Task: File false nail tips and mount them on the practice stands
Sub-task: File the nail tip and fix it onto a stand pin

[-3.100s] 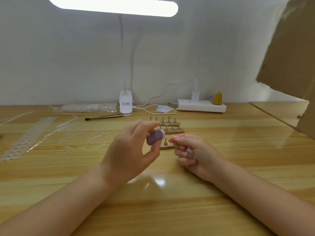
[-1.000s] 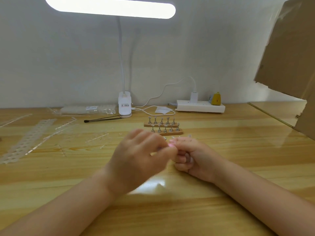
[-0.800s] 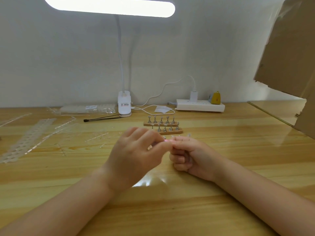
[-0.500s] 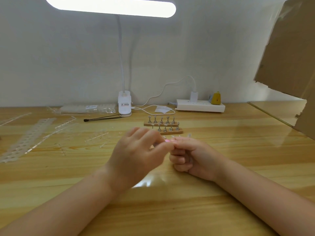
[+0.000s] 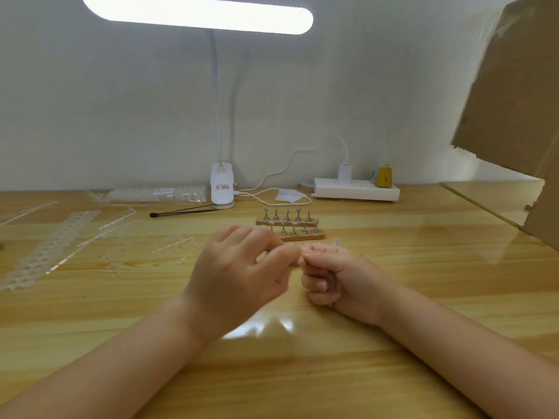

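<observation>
My left hand (image 5: 239,267) is closed in a pinch, its thumb and forefinger meeting the fingertips of my right hand (image 5: 335,276) above the wooden table (image 5: 393,297). The purple nail file seen earlier is almost wholly hidden inside the left fingers. My right hand is curled into a fist, pinching something too small to make out, likely a clear nail tip. Just behind the hands stand two wooden practice stands (image 5: 302,236) with rows of metal pegs. A few clear tips (image 5: 335,241) poke up right behind my right knuckles.
Clear plastic nail-tip strips (image 5: 60,237) lie at the left. A black thin tool (image 5: 181,211), a plastic bag (image 5: 157,195), the lamp's white clamp base (image 5: 222,190) and a power strip (image 5: 357,192) sit along the wall. Cardboard (image 5: 514,101) hangs at the right.
The left hand, which held the purple file up in plain sight, has dropped and closed against the right fingertips. In the last second both hands shift only slightly.
</observation>
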Available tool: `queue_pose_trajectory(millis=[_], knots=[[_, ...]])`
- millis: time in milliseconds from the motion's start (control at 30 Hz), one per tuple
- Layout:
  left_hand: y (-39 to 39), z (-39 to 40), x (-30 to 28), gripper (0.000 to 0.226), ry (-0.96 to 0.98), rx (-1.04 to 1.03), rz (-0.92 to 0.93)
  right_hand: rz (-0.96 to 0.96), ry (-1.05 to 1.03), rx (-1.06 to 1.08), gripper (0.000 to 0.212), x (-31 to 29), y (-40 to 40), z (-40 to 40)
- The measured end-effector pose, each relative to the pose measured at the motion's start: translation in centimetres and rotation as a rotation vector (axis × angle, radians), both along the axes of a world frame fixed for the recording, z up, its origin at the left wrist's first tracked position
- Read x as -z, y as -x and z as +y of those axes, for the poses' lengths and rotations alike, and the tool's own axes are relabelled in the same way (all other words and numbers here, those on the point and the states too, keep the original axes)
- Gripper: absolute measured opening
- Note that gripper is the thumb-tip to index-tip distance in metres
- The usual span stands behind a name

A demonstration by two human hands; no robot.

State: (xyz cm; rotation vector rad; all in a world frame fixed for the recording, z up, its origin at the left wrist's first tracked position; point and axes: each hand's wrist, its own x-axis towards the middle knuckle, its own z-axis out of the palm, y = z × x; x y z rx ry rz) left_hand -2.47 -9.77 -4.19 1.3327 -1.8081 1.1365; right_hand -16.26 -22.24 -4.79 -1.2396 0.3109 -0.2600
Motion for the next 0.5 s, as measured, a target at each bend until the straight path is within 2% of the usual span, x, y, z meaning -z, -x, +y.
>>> queue_pose_trajectory(millis=[100, 267, 400, 500], knots=[[1.4, -0.4, 0.3, 0.017, -0.011, 0.081, -0.041, -0.031, 0.033, -0.017, 0.01, 0.0, 0.1, 0.0], [-0.9, 0.2, -0.1, 0.007, -0.057, -0.081, 0.047, -0.047, -0.03, 0.012, 0.015, 0.0, 0.1, -0.2], [1.0, -0.1, -0.1, 0.014, -0.054, 0.073, 0.076, -0.055, -0.01, 0.022, 0.005, 0.2, 0.0, 0.0], [1.1, -0.1, 0.3, 0.011, -0.14, 0.062, 0.153, -0.063, -0.014, 0.026, 0.005, 0.1, 0.1, -0.1]])
